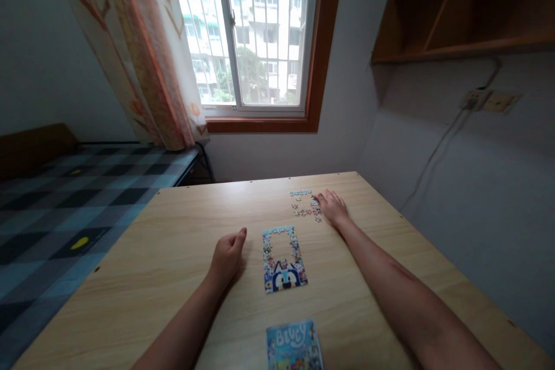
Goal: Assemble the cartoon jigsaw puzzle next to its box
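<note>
A jigsaw puzzle [284,278] lies on the table, its border joined around a bare middle and a blue cartoon dog's face along the near edge. My left hand [229,251] rests to its left in a loose fist, thumb on top, with nothing visible in it. Farther back on the right, my right hand [333,206] lies palm down with fingers stretched out. Its leftmost digit reaches the loose puzzle pieces [303,213]; whatever is under the palm is hidden. A short row of pieces [300,192] sits at the far side of this group.
A blue box or booklet marked "Bluey" [292,338] lies at the wooden table's [173,243] near side. Beyond the far edge are a wall and window [260,40]. A bed [87,185] stands left; a shelf [455,49] hangs at upper right above a cable [433,156].
</note>
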### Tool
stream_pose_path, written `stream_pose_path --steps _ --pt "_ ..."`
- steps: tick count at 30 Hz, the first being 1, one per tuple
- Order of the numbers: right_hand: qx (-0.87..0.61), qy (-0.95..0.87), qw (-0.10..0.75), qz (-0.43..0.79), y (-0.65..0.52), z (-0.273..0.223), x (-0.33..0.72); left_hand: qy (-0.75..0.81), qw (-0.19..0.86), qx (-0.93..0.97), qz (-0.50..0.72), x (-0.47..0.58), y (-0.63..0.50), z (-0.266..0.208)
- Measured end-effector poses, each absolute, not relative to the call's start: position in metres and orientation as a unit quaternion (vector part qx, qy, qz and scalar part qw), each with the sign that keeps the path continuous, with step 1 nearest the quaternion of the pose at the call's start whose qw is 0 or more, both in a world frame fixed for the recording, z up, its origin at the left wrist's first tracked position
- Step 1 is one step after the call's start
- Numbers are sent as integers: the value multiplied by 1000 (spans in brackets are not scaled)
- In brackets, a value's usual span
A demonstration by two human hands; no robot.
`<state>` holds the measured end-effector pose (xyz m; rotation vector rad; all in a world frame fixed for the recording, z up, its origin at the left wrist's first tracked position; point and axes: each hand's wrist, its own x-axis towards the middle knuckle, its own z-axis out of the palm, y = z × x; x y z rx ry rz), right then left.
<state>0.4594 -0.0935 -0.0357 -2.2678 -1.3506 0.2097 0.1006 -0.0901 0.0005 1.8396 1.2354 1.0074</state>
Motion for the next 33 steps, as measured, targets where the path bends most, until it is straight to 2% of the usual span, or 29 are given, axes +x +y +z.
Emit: stream_pose_path --steps 11,15,24,33 --pt "-874 -383 293 -63 -105 -36 470 457 341 720 396 102 -85 -4" --pt "-865 -391 304 -78 -110 -37 468 453 345 715 406 102 -85 -4" --pt "-861 -435 263 -21 -126 -31 469 450 335 729 393 104 -90 1" --pt "-875 -426 199 112 -133 -5 488 458 309 748 368 106 -90 1"
